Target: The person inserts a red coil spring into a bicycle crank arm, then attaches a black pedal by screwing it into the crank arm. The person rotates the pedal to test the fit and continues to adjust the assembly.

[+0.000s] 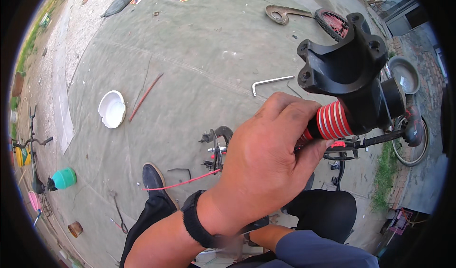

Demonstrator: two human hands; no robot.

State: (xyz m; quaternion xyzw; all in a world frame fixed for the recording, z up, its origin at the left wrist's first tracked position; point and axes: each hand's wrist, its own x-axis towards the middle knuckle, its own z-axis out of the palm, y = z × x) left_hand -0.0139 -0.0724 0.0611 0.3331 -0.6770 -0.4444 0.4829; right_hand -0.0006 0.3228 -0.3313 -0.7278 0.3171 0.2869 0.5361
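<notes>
My left hand (270,149) is closed round a red-and-silver ringed tube (334,120), thumb below and fingers over the top. Right above it rises a black bicycle stem (344,61), its curved handlebar clamp lying open with bolt holes at the corners. Under that hand, partly covered, are a black bicycle part (219,142) with metal fittings and a thin red cable (185,186). My right hand (229,243) is low behind the left wrist, smeared and mostly hidden; its fingers cannot be made out. A black saddle (413,125) shows at the right.
On the green ground sheet lie an L-shaped hex key (271,83), a red rod (146,97), a white bowl (112,109) with a broken rim and a metal bracket (285,14). A small red-spoked wheel (332,23), a grey basin (404,75) and a green jug (64,178) stand further out.
</notes>
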